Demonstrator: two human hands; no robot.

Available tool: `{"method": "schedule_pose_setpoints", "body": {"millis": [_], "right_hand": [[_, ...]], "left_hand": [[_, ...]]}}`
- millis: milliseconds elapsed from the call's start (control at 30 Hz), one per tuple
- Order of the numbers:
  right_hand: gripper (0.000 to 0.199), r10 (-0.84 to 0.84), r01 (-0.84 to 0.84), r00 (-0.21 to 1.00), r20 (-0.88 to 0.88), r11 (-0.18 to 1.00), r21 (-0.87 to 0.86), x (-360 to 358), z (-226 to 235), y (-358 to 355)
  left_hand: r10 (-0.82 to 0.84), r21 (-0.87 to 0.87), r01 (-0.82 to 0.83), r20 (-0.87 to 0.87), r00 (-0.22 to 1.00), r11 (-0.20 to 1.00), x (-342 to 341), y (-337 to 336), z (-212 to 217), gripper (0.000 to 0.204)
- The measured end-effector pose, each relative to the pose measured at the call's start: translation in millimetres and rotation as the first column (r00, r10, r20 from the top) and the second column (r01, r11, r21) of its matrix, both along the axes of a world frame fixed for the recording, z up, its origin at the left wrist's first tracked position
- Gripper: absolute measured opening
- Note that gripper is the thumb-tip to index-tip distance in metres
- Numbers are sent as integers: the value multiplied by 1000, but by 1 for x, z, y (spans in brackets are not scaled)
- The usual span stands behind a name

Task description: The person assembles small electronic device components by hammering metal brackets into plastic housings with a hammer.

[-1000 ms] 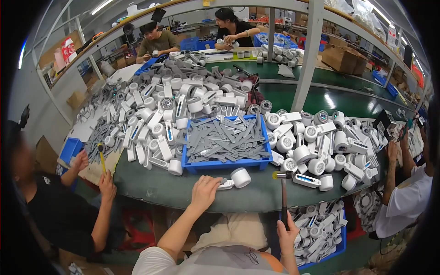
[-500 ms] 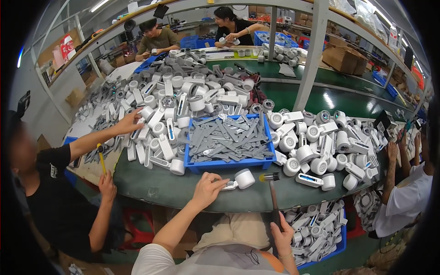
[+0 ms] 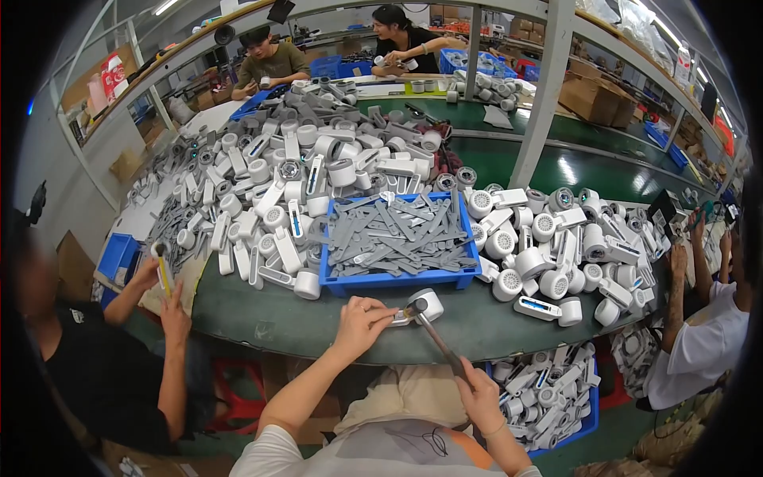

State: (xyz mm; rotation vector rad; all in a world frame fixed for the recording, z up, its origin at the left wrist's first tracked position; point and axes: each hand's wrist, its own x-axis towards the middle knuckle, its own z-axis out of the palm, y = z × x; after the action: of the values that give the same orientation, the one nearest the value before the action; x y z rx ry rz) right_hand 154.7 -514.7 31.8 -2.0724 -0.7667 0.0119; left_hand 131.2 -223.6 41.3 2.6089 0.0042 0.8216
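A white handheld fan with a round head lies on the green worktable in front of me. My left hand is closed on its handle end, fingertips pressed together there and hiding part of it. My right hand grips a hammer by its dark handle. The hammer's head is over the fan's handle, right beside my left fingertips; whether it touches cannot be made out. Just beyond the fan stands a blue bin full of flat grey strips.
White fans are heaped left and right of the bin. A blue crate of fans sits low at my right. At left, a co-worker's hands hold a fan and a yellow-handled tool. A grey post rises beyond the table.
My right hand has swung the hammer left and forward, from beside the fan to over its handle. My left hand stays nearly in place. The co-worker at left drew a hand back from the pile.
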Motion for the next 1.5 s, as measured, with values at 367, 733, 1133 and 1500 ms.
{"method": "schedule_pose_setpoints", "body": {"millis": [367,733,1133,1500], "right_hand": [[44,-10,29,973,232,996,-79,12,27,2],[43,38,13,964,262,982,-190,15,30,3],[44,67,1,955,290,974,-227,14,38,4],[43,69,-48,965,251,995,-87,-10,39,15]], "left_hand": [[-42,-554,-53,-159,986,831,5,6,-17,22],[-61,-565,-92,-246,967,820,11,12,-12,22],[-45,-466,-34,-157,987,884,-1,12,-18,35],[-20,-321,27,25,999,947,-24,7,-24,26]]}}
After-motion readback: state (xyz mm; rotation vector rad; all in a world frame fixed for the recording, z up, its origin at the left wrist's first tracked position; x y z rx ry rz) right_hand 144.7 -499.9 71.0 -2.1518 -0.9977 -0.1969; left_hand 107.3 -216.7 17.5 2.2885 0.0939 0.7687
